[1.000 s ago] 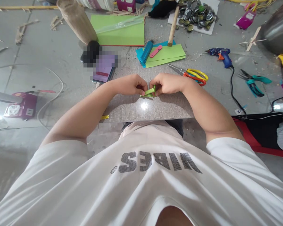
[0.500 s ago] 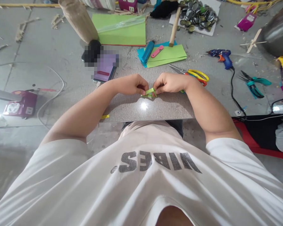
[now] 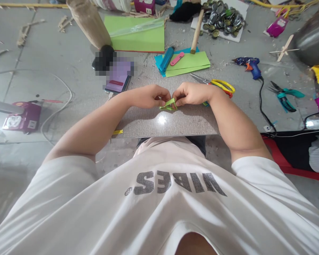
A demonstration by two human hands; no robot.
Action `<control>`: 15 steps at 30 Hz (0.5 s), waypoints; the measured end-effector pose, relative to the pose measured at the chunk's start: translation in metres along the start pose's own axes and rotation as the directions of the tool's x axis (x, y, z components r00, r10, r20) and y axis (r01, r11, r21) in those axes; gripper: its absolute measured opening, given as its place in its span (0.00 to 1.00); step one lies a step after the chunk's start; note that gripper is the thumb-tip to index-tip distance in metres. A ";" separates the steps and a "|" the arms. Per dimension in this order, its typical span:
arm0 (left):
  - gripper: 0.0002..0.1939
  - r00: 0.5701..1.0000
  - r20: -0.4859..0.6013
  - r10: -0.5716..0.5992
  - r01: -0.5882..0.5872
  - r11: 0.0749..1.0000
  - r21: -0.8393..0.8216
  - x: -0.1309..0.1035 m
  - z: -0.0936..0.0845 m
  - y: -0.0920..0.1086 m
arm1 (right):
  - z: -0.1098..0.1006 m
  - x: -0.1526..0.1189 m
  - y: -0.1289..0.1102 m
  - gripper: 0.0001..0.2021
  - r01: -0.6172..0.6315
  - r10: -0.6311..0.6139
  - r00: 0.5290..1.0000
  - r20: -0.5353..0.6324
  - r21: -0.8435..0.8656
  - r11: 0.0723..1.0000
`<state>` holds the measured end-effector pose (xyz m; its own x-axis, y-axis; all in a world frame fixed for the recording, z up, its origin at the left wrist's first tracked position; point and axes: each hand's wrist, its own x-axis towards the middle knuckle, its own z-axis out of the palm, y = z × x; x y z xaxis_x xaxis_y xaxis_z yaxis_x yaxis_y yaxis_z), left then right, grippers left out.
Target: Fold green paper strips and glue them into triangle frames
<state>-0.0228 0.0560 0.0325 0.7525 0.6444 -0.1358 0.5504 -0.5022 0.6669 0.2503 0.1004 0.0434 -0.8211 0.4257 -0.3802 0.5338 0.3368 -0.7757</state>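
Note:
Between my hands is a narrow green paper strip (image 3: 170,102), folded into a small angular loop, just above the grey board (image 3: 138,122). My left hand (image 3: 155,96) pinches it from the left, thumb and fingers close together. On the other side my right hand (image 3: 187,95) grips the strip's right end between thumb and forefinger. Scissors with yellow and red handles (image 3: 220,85) lie just beyond my right wrist. Ahead are green paper sheets (image 3: 194,63), with a blue cutter (image 3: 167,58) and a pink folding knife (image 3: 177,58) on top.
A phone (image 3: 118,78) lies left of the sheets, near a brown paper-wrapped cylinder (image 3: 89,24). At right are a blue glue gun (image 3: 251,65) and teal pliers (image 3: 284,95). Bottle caps (image 3: 223,17) are heaped at the back, near a wooden stick (image 3: 197,32).
My left fingers have shifted slightly right and up along the strip, closer to my right fingers. The right hand stays nearly in place.

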 end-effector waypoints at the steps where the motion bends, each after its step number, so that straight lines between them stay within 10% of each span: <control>1: 0.13 1.000 -0.025 0.008 -0.009 0.999 -0.039 -0.001 0.001 0.002 | 0.000 0.000 0.000 0.07 -0.002 0.002 1.000 0.007 0.008 1.000; 15: 0.10 0.999 -0.023 0.036 -0.042 0.913 -0.406 0.004 0.013 0.009 | -0.004 0.001 0.009 0.13 0.082 -0.083 0.996 0.044 0.022 0.996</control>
<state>-0.0098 0.0462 0.0284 0.7636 0.6387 -0.0949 0.3239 -0.2518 0.9120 0.2553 0.1074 0.0378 -0.8707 0.3592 -0.3358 0.4596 0.3519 -0.8154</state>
